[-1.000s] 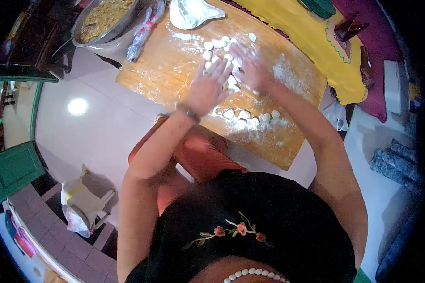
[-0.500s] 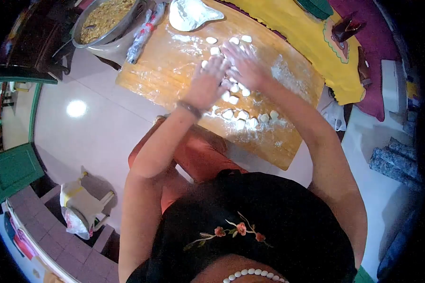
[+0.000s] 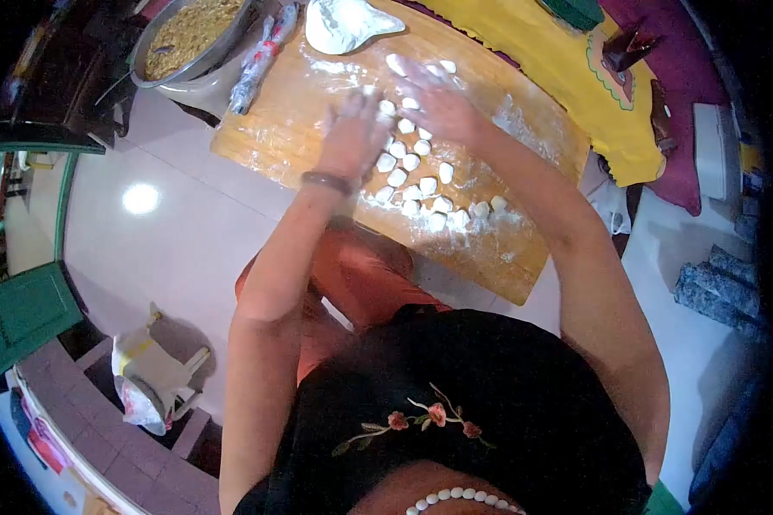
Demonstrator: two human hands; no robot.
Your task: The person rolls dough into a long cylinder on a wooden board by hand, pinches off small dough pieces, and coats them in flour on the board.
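Several small white dough pieces [image 3: 410, 161] lie scattered over a floured wooden board [image 3: 301, 112]. My left hand [image 3: 354, 137], a bracelet at its wrist, is flat with fingers stretched out at the left side of the pieces. Its fingertips are by a couple of them. My right hand [image 3: 438, 105] reaches over the far pieces, its fingers spread, floury and a little blurred. Some dough pieces are partly hidden beneath or behind the fingers. Neither hand grips anything that I can see.
A bowl of white flour [image 3: 343, 26] stands at the board's far edge. Left of it lie a rolled plastic bag [image 3: 263, 60] tied with red and a metal basin of filling [image 3: 193, 39]. A yellow cloth [image 3: 567, 94] lies beyond the board. A stool [image 3: 150, 369] stands on the floor.
My hands have moved apart, the left one shifting left and nearer to me. The dough pieces between them are more spread out and more of them show.
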